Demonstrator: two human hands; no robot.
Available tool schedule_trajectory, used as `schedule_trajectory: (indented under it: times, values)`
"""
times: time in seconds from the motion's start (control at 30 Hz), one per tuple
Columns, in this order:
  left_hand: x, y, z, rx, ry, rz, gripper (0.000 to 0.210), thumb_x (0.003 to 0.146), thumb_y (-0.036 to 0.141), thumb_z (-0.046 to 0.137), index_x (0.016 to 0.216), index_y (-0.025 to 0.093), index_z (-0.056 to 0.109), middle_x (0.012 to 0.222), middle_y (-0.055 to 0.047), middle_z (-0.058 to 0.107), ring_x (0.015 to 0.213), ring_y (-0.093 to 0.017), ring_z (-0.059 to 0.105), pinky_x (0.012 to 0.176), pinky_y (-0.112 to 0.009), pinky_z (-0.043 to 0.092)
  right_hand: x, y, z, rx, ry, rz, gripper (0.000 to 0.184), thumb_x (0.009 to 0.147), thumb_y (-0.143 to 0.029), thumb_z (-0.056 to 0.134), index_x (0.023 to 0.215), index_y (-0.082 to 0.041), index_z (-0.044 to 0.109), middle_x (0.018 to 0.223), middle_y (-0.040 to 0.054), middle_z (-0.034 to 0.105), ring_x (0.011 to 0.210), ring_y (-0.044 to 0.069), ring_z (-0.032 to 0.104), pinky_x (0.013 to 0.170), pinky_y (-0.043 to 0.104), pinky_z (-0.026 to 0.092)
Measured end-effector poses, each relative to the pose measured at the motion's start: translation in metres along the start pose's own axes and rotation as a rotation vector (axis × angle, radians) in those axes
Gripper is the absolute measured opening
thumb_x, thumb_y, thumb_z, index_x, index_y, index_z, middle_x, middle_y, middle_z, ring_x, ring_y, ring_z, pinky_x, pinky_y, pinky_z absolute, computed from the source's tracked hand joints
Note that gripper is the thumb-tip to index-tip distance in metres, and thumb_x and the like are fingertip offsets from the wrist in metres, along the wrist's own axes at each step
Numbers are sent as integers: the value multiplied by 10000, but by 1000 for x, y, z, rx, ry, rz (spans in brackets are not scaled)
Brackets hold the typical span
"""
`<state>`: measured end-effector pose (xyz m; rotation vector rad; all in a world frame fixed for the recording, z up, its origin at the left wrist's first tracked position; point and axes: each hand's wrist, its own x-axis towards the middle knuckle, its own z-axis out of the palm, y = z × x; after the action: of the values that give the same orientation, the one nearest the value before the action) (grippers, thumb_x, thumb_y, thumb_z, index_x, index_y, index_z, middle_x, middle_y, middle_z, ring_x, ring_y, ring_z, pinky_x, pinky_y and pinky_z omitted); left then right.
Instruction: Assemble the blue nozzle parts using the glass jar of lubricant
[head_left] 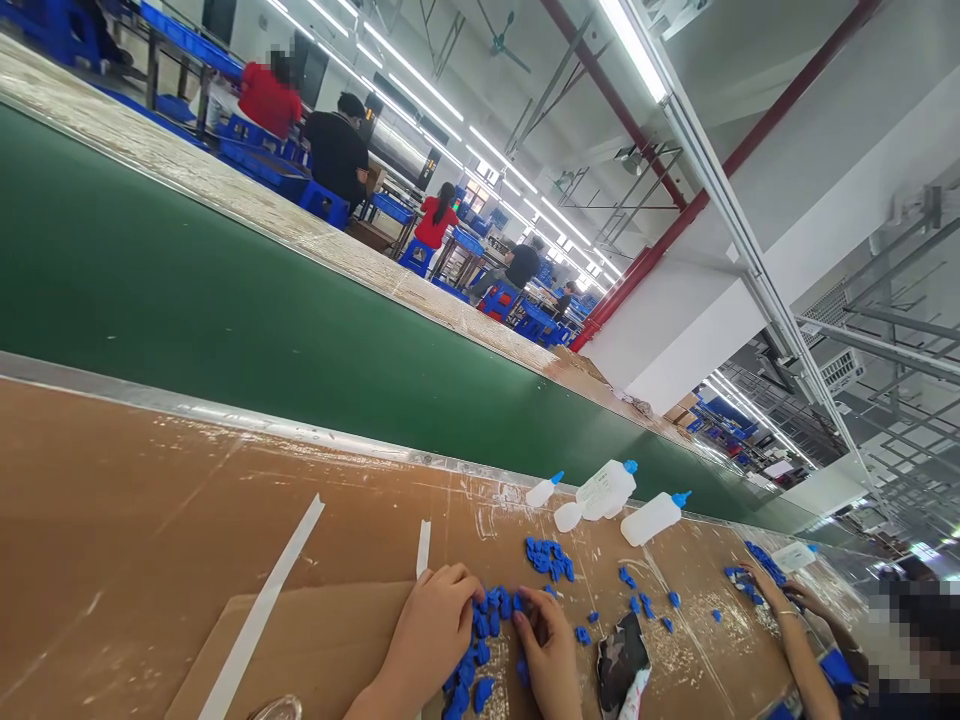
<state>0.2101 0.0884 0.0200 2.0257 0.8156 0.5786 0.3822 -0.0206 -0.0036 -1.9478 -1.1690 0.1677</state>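
Small blue pieces (480, 655), soft-edged and irregular, lie in a heap between my two hands on the brown tabletop. My left hand (435, 635) is curled at the heap's left side, fingertips closed against a blue piece at its top; the tips are partly hidden. On the other side, my right hand (550, 650) pinches a small blue piece (517, 602) between thumb and fingers. Just beyond lies a second cluster of blue pieces (550, 558). What exactly the pieces are, I cannot tell.
White bottles with blue caps (652, 518) lie along the table's far edge by a green conveyor belt (300, 350). A dark, patterned object (624, 655) sits right of my hand. White tape strips (262, 605) and cardboard (322, 640) are leftward. A co-worker's arms (795, 640) reach in from the right.
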Motion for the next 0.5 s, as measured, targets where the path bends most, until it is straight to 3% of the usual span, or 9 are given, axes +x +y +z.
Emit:
schedule_trajectory:
  times: [0.17,0.33,0.4,0.5]
  values:
    - [0,-1,2,11,-12,6,392,840,-25,375,847,193,700,936,-46,703,938,-218,613,870,-343,401,6,2,5,12,45,29,385,760,-516,654,943,-193,756,946,113,759,829,252,701,751,337,559]
    - [1,-3,3,11,-10,2,391,841,-25,376,848,190,702,937,-47,703,934,-215,615,879,-348,402,-8,9,-11,14,77,28,382,794,-525,613,954,-205,748,989,113,748,852,232,700,750,306,561]
    - [1,-3,3,11,-7,-1,392,834,-31,380,843,191,703,936,-43,704,932,-210,618,883,-344,402,-20,14,-18,25,34,-7,342,783,-514,628,908,-225,761,936,101,746,830,227,697,733,296,557]
    - [1,-3,3,9,-5,2,389,837,-28,385,844,195,704,935,-35,707,934,-203,622,890,-340,402,-36,23,-25,44,-106,-97,284,769,-490,642,863,-258,777,970,105,734,923,243,690,839,327,529]
